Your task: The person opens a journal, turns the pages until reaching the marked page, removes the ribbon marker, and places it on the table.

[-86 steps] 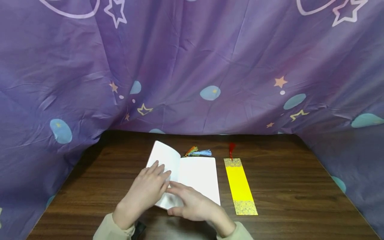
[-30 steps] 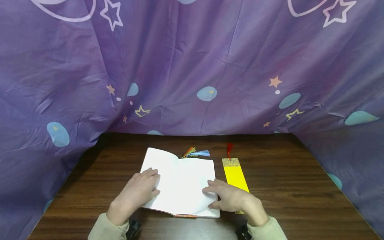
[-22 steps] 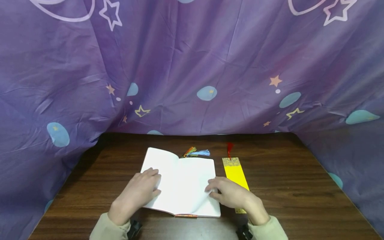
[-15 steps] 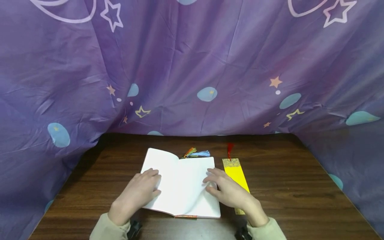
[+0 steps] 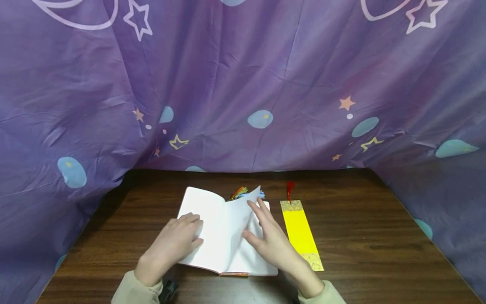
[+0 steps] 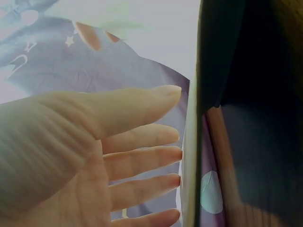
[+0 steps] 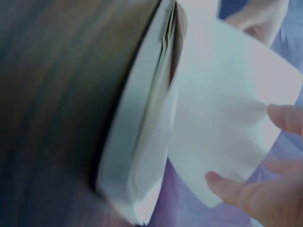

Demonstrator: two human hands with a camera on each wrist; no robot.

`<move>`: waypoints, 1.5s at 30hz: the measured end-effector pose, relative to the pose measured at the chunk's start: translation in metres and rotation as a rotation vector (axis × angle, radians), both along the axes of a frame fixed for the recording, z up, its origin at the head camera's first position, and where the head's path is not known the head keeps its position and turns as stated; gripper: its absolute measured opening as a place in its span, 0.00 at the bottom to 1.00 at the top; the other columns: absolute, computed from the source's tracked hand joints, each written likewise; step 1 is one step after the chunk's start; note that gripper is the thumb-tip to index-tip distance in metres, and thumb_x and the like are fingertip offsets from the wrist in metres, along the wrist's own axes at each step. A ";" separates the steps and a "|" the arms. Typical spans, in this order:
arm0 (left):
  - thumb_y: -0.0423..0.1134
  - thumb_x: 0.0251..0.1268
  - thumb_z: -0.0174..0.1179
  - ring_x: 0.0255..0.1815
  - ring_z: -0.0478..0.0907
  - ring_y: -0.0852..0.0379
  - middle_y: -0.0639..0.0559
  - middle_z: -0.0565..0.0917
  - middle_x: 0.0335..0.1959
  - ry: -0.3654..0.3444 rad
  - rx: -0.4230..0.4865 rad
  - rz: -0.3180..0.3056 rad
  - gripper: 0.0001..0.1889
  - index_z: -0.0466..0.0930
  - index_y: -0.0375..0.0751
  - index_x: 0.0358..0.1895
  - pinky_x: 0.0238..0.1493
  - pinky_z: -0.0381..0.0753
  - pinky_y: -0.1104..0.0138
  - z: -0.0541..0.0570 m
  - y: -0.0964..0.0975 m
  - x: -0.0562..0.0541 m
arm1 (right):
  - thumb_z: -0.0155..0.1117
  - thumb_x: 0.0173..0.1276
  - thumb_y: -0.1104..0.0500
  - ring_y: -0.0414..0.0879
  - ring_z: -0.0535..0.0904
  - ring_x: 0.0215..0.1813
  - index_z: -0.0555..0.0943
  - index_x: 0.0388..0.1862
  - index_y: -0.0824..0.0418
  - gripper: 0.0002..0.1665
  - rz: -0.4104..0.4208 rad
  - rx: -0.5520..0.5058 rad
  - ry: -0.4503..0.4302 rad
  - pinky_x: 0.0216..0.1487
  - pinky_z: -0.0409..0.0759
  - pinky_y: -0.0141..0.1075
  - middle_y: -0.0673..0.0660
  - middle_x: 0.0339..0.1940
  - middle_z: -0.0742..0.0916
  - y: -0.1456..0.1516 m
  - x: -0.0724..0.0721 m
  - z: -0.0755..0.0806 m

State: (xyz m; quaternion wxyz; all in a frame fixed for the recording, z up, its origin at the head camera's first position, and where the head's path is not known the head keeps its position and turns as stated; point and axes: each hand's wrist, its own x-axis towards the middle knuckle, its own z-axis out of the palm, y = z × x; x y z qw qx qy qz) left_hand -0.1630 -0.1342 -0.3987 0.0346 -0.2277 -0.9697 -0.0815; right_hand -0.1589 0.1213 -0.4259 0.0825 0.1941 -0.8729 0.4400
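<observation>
A notebook (image 5: 206, 211) with blank white pages lies spread on the table in the head view. My left hand (image 5: 172, 245) rests on its left page, fingers extended; the left wrist view shows straight fingertips (image 6: 173, 153) against the paper. A single page (image 5: 236, 223) stands lifted and curved over the right half. My right hand (image 5: 271, 240) touches its underside with thumb and fingers spread. In the right wrist view the raised page (image 7: 222, 90) bends where the thumb presses, and the page stack (image 7: 137, 142) lies below it.
A yellow bookmark (image 5: 300, 230) with patterned ends and a red tassel (image 5: 290, 191) lies right of the notebook. Orange-green (image 5: 239, 193) and blue tassels (image 5: 262, 194) show beyond its top edge. A purple star-patterned cloth (image 5: 212, 84) hangs behind the wooden table (image 5: 364, 236).
Over the last second my right hand has moved from the right page's outer edge leftward and up, raising a page toward the spine. The bookmark's lower end is uncovered. The left hand has stayed put.
</observation>
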 end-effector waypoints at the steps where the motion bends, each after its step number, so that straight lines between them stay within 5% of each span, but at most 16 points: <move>1: 0.41 0.59 0.69 0.60 0.75 0.42 0.41 0.81 0.54 0.009 0.000 -0.004 0.17 0.83 0.35 0.48 0.55 0.75 0.46 0.000 0.000 0.000 | 0.70 0.63 0.61 0.59 0.61 0.73 0.59 0.77 0.54 0.47 0.000 -0.044 -0.014 0.63 0.72 0.53 0.63 0.79 0.55 -0.004 0.000 0.000; 6: 0.41 0.61 0.67 0.52 0.78 0.45 0.44 0.83 0.47 0.090 0.016 -0.045 0.09 0.82 0.39 0.37 0.47 0.78 0.49 -0.001 0.000 -0.003 | 0.68 0.64 0.65 0.61 0.65 0.71 0.50 0.80 0.54 0.52 -0.001 -0.274 -0.099 0.61 0.75 0.50 0.60 0.80 0.51 -0.021 -0.001 0.002; 10: 0.41 0.62 0.66 0.49 0.79 0.46 0.46 0.83 0.43 0.135 0.033 -0.067 0.07 0.79 0.42 0.32 0.43 0.78 0.49 -0.001 0.001 -0.005 | 0.68 0.63 0.65 0.63 0.67 0.69 0.49 0.80 0.56 0.52 -0.002 -0.337 -0.150 0.60 0.76 0.52 0.60 0.79 0.54 -0.033 -0.003 0.005; 16: 0.40 0.64 0.63 0.50 0.79 0.46 0.45 0.84 0.45 0.154 0.048 -0.084 0.05 0.83 0.43 0.33 0.44 0.79 0.49 -0.001 -0.001 -0.004 | 0.67 0.63 0.65 0.63 0.71 0.66 0.51 0.79 0.58 0.50 -0.028 -0.335 -0.196 0.56 0.80 0.47 0.64 0.75 0.61 -0.047 -0.004 0.004; 24: 0.33 0.63 0.61 0.44 0.80 0.48 0.47 0.83 0.39 0.196 0.070 -0.121 0.03 0.84 0.41 0.33 0.40 0.80 0.51 -0.003 -0.005 -0.004 | 0.67 0.62 0.62 0.61 0.75 0.60 0.68 0.70 0.59 0.37 -0.044 -0.261 -0.224 0.50 0.82 0.49 0.66 0.62 0.72 -0.067 -0.003 0.000; 32: 0.31 0.59 0.63 0.47 0.81 0.44 0.43 0.84 0.39 0.257 0.125 -0.179 0.02 0.82 0.36 0.34 0.47 0.81 0.50 -0.001 -0.012 -0.008 | 0.67 0.62 0.64 0.60 0.74 0.59 0.74 0.63 0.61 0.29 -0.018 -0.237 -0.217 0.52 0.80 0.51 0.64 0.59 0.74 -0.073 0.001 -0.002; 45: 0.29 0.59 0.65 0.48 0.81 0.44 0.46 0.85 0.38 0.329 0.245 -0.172 0.04 0.83 0.38 0.37 0.51 0.80 0.51 0.006 -0.021 -0.009 | 0.68 0.61 0.63 0.56 0.74 0.57 0.78 0.59 0.65 0.26 0.045 -0.163 -0.190 0.47 0.83 0.41 0.62 0.57 0.76 -0.080 0.010 -0.008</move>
